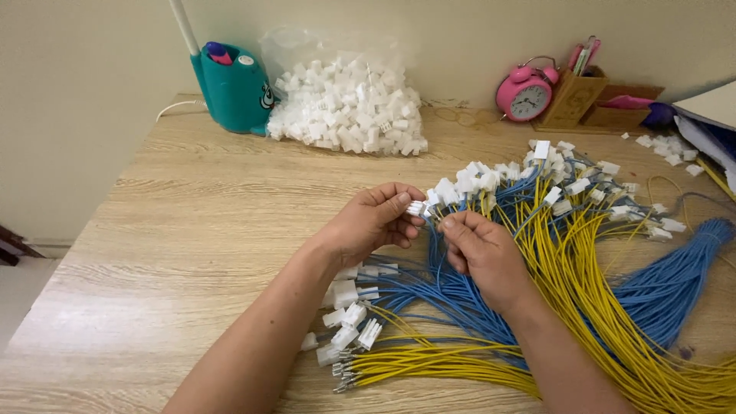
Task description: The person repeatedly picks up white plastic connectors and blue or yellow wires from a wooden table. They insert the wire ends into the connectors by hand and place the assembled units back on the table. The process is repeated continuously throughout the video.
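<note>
My left hand [373, 222] pinches a small white plastic connector [416, 208] between thumb and fingers. My right hand [481, 253] sits just to its right, fingers closed on a thin wire [438, 221] that leads toward that connector. Both hands hover over a spread of blue wires [452, 295] and yellow wires [583, 276] lying on the wooden table [192, 230]. Many wire ends carry white connectors [491, 178]. A small group of finished connectors [349, 318] lies below my left wrist.
A clear bag of loose white connectors [349, 107] stands at the back beside a teal desk lamp base [234, 88]. A pink alarm clock [525, 92] and a wooden pen holder [579, 96] sit at the back right. A bundled blue wire hank [675, 284] lies at the right.
</note>
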